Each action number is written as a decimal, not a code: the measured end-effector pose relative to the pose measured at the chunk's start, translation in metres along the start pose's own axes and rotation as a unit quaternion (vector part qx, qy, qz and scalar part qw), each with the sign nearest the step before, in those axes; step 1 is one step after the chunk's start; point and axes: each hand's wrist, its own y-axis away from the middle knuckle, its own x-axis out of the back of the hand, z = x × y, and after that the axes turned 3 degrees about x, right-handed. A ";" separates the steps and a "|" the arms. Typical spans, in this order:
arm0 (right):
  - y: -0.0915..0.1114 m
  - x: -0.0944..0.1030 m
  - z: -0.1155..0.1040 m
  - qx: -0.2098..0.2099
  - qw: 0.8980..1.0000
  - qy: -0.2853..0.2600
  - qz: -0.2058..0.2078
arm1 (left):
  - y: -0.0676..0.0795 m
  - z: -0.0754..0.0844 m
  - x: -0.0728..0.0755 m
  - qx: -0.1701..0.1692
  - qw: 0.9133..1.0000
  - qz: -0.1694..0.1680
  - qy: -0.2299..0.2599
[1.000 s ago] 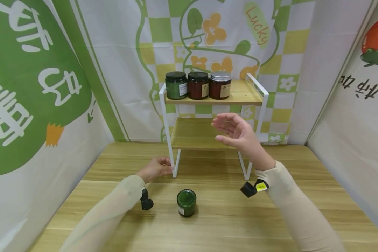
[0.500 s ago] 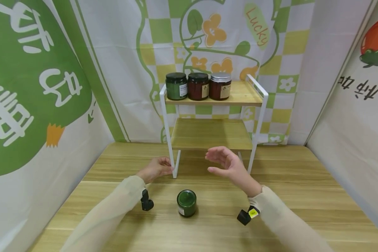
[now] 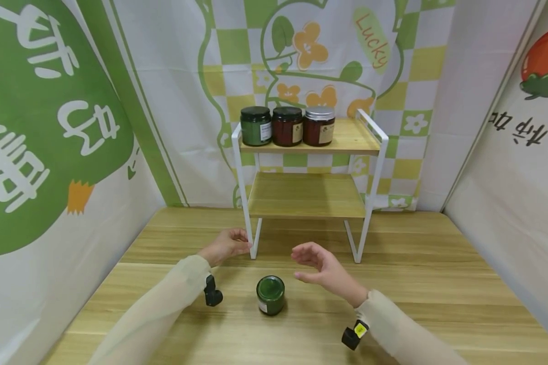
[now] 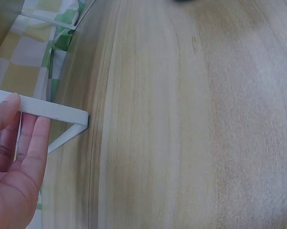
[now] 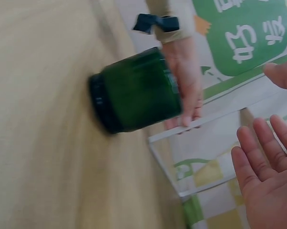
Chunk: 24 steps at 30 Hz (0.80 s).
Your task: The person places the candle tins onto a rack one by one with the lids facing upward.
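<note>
My left hand [image 3: 228, 246] pinches the front left leg [image 4: 57, 111] of a white-framed two-tier shelf [image 3: 308, 215], thumb on one side and fingertips on the other. On the table in front of the shelf, a green glass jar [image 3: 270, 295] stands upside down, its dark lid [image 5: 103, 102] against the wood. Apart from the jar, to its right, my right hand [image 3: 325, 271] is held with fingers spread and thumb apart, nothing between them. The right wrist view shows the open palm [image 5: 272, 191] beyond the jar's base.
Three lidded jars line the top board's left: a green jar [image 3: 255, 126], a dark red jar [image 3: 287, 126] and a silver-lidded red jar [image 3: 319, 126]. Printed cloth [image 3: 164, 101] walls the wooden table [image 3: 420, 284] at the back and both sides.
My right hand has come down from in front of the shelf's boards towards the table, nearing the upside-down jar. My left hand stays at the shelf leg.
</note>
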 end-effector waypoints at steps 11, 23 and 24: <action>0.002 -0.019 0.026 -0.091 0.994 -0.017 -0.059 | -0.001 0.000 0.001 0.001 1.000 0.001 -0.016; -0.004 -0.035 0.042 -0.126 0.987 -0.006 -0.101 | -0.004 -0.002 0.002 0.004 1.000 -0.001 -0.020; -0.005 -0.036 0.043 -0.124 0.987 -0.006 -0.104 | -0.004 -0.002 0.002 0.004 1.000 0.000 -0.020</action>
